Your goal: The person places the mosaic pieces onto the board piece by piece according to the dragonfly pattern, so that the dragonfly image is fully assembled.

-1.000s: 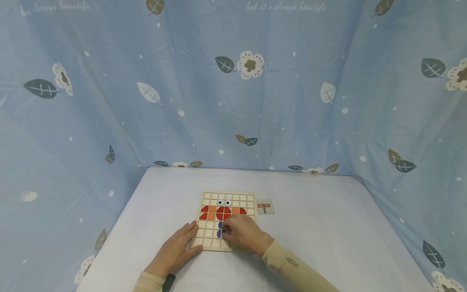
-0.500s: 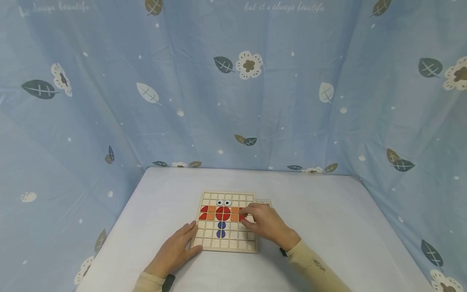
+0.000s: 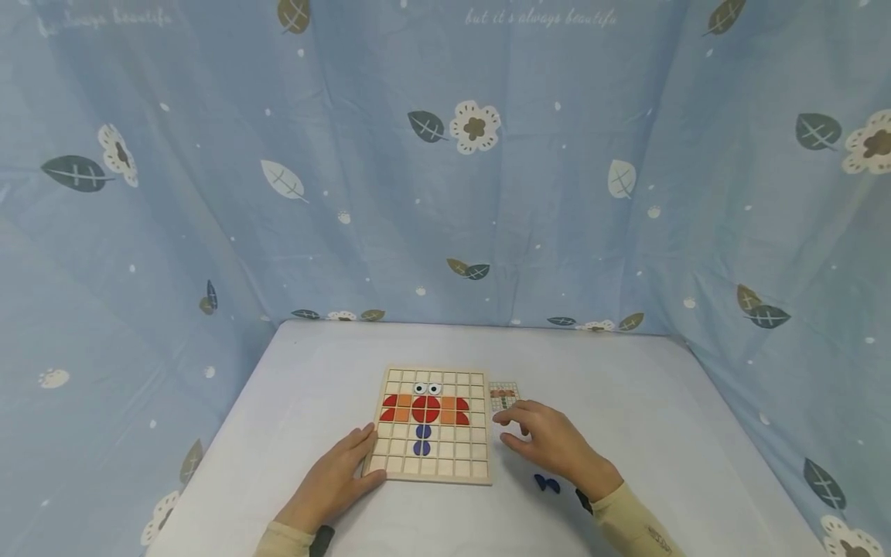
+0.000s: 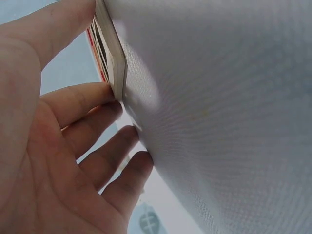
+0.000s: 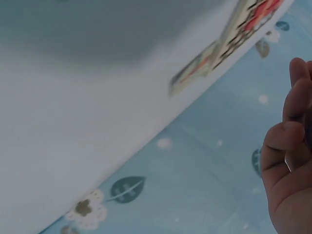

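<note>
A wooden grid board (image 3: pixel 469 468) lies flat in the head view. On it are red pieces forming a circle (image 3: pixel 426 409), orange squares (image 3: pixel 448 410), red quarter-round pieces (image 3: pixel 389 408) at both sides, two eye tiles (image 3: pixel 428 389) and blue rounded pieces (image 3: pixel 421 448). My left hand (image 3: pixel 334 480) rests at the board's near left corner, thumb on the near edge and fingers along the left side. Right of the board hovers my right hand (image 3: pixel 553 442), thumb and fingers apart, with nothing visible between them. Two dark blue pieces (image 3: pixel 546 483) lie beneath its wrist.
A small pattern card (image 3: pixel 504 394) lies against the board's right side, partly behind my right fingertips. White cloth covers the table (image 3: pixel 327 371). A blue patterned curtain (image 3: pixel 376 216) hangs along its back and sides.
My right hand has moved from the blue pieces to the red pieces on the right, then off the board to the right. Two loose blue pieces now show. My left hand stays put.
</note>
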Tool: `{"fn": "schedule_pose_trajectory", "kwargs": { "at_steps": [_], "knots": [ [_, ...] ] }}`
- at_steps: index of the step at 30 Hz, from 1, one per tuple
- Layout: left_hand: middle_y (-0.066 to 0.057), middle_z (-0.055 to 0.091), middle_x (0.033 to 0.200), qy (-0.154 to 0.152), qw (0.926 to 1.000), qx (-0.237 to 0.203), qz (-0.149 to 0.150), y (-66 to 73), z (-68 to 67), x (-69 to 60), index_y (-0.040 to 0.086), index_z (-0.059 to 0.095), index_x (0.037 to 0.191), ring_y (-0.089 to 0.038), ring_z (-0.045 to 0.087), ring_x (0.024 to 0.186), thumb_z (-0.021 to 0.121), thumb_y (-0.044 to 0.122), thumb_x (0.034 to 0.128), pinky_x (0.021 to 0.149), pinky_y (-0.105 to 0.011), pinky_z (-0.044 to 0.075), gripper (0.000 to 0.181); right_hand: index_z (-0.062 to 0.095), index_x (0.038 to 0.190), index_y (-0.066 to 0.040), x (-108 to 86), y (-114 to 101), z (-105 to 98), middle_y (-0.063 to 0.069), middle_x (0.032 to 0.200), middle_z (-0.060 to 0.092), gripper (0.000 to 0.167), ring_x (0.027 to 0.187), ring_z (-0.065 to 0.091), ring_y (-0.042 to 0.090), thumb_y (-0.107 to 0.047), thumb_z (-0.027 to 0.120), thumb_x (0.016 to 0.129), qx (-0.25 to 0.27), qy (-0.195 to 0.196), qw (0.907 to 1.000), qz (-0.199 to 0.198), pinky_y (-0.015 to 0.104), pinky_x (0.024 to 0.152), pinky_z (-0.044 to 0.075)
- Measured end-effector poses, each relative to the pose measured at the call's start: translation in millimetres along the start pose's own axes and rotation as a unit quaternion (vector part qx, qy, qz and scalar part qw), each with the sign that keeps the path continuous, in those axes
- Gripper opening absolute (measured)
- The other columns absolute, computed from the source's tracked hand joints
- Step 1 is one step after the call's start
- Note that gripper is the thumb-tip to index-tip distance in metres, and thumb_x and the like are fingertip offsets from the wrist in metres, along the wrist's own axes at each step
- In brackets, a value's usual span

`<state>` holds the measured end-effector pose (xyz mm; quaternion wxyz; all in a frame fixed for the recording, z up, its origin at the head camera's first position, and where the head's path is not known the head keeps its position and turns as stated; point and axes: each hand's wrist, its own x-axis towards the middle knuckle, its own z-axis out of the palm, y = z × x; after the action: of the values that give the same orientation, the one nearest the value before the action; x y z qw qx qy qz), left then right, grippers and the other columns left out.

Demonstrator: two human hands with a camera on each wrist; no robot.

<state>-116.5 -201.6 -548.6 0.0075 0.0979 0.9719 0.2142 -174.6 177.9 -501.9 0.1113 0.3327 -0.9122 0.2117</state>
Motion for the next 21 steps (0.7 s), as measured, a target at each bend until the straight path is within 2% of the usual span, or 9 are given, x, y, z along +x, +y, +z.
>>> {"fn": "schedule_pose_trajectory", "kwargs": {
  "at_steps": [7, 13, 17, 21],
  "knots": [
    [-0.006, 0.046, 0.156, 0.0, 1.0, -0.002, 0.001, 0.5, -0.4, -1.6, 0.004, 0.055, 0.146, -0.033, 0.041, 0.143, 0.076, 0.046, 0.0878, 0.116, -0.05, 0.038, 0.075, 0.075, 0.113, -0.021, -29.5, 13.9, -7.3, -0.012, 0.1, 0.07, 0.028, 0.071, 0.053, 0.002, -0.023, 0.082, 0.086, 0.004, -0.032, 0.9984, 0.047, 0.019, 0.059, 0.049],
    [-0.007, 0.046, 0.156, -0.001, 0.9999, -0.004, 0.01, 0.7, -0.7, -2.4, 0.003, 0.055, 0.145, -0.034, 0.042, 0.143, 0.075, 0.047, 0.0887, 0.116, -0.051, 0.038, 0.075, 0.077, 0.107, -0.022, -53.7, 15.2, -11.3, -0.014, 0.09, 0.067, 0.025, 0.068, 0.05, 0.001, -0.025, 0.084, 0.083, -0.005, -0.065, 0.989, 0.133, 0.02, 0.056, 0.046],
    [-0.007, 0.046, 0.156, -0.003, 0.9999, 0.002, 0.01, 1.1, -1.0, -2.0, 0.003, 0.055, 0.145, -0.034, 0.042, 0.143, 0.075, 0.048, 0.0886, 0.116, -0.05, 0.038, 0.075, 0.077, 0.104, -0.024, -67.8, 14.0, -9.5, -0.019, 0.087, 0.064, 0.026, 0.072, 0.054, 0.0, -0.029, 0.086, 0.08, -0.021, -0.092, 0.9806, 0.172, 0.022, 0.06, 0.05],
    [-0.007, 0.047, 0.156, -0.003, 1.0, 0.001, 0.007, 2.3, -1.7, -0.8, 0.003, 0.054, 0.145, -0.034, 0.042, 0.143, 0.076, 0.047, 0.0884, 0.116, -0.05, 0.038, 0.075, 0.076, 0.1, -0.025, -80.6, 14.9, -7.1, -0.021, 0.086, 0.063, 0.025, 0.08, 0.058, 0.0, -0.031, 0.086, 0.078, -0.029, -0.106, 0.9775, 0.18, 0.026, 0.067, 0.055]
  ]
}}
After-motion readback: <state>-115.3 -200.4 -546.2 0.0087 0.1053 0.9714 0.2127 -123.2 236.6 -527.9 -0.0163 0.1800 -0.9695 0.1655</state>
